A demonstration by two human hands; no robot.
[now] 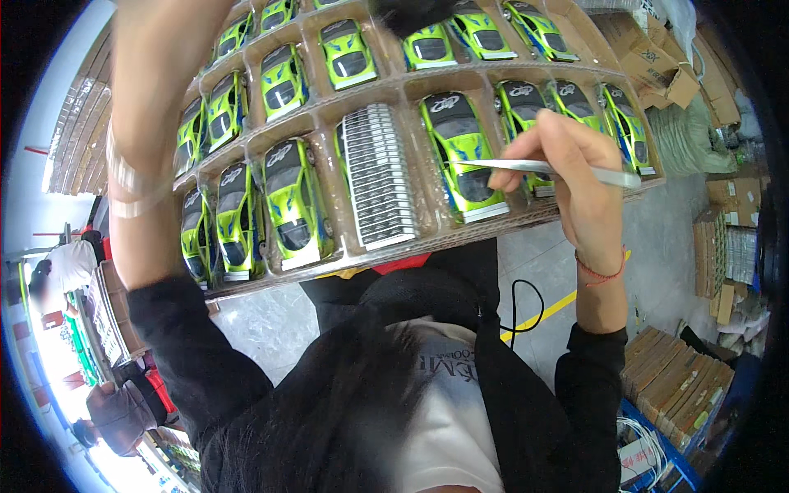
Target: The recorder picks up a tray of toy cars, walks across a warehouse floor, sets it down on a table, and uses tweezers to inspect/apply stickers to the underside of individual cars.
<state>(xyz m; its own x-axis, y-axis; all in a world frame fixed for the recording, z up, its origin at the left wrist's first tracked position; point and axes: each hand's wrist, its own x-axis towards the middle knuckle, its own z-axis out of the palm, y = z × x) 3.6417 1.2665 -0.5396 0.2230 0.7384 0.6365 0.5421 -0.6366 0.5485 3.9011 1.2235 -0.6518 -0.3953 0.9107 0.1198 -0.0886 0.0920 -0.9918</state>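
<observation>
My right hand (575,168) grips a pair of metal tweezers (538,166), fingers pinched around them. Their tip points left over a lime-green toy car (464,156) with a dark roof; touching or just above it, I cannot tell. A sheet of narrow black-and-white label strips (380,177) lies in a tray compartment to the left, with a bit of green showing beside it. My left hand (173,29) is blurred at the upper edge, its fingers out of sight. Several matching cars, one of them a toy car (294,201), sit in the clear plastic compartments.
The compartments fill a cardboard tray (329,267) in front of my body. A blurred black thing (411,15) covers part of its far side. Cardboard boxes (653,66) and stacked flat cardboard (678,386) stand at right. Other people, including a person in white (72,267), are at far left.
</observation>
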